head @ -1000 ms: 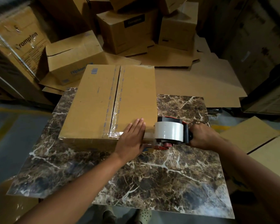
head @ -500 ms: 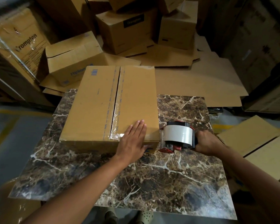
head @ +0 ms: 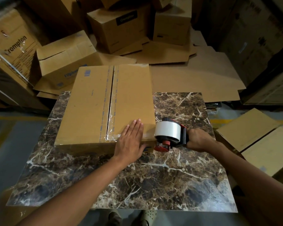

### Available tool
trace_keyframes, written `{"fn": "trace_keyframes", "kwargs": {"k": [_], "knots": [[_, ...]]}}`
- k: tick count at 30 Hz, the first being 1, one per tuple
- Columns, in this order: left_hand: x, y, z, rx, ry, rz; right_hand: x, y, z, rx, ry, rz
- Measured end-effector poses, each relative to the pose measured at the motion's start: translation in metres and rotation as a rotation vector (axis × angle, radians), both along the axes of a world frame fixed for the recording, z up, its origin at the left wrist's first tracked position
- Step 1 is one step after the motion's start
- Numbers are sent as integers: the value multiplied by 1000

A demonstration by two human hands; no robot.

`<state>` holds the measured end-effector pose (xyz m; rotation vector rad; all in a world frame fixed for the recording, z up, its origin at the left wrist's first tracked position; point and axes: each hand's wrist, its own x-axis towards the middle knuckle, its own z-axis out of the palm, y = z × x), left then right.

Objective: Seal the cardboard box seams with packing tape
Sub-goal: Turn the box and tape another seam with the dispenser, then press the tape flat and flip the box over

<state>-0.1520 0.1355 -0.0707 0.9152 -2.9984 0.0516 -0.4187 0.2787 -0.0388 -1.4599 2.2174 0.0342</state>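
While the left hand (head: 130, 143) presses flat on the box (head: 88, 105), the right hand (head: 198, 140) clasps the dispenser (head: 167, 133).

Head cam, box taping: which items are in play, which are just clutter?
In play: cardboard box on the marble table, centre seam taped; tape dispenser at its near right corner, gripped by the right hand; left hand flat on the box top.
Clutter: stacked boxes behind; loose carton far left; flattened cardboard on the floor; flat cartons at right.
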Motion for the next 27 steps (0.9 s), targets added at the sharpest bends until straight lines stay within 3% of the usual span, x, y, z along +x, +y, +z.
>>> {"fn": "trace_keyframes", "kwargs": {"k": [7,19,23,27], "knots": [[-3,0,2,-16,-28,7,2,8,1,25,-57,-32],[-4,-1,0,-30,-42,31,16,57,-71,-76,-744,-689],[-4,-1,-2,-44,-29,32,40,54,-92,-111,-1126,-1054],[-3,-2,-3,-48,-19,30,56,38,-104,-106,-1368,-1243]]}}
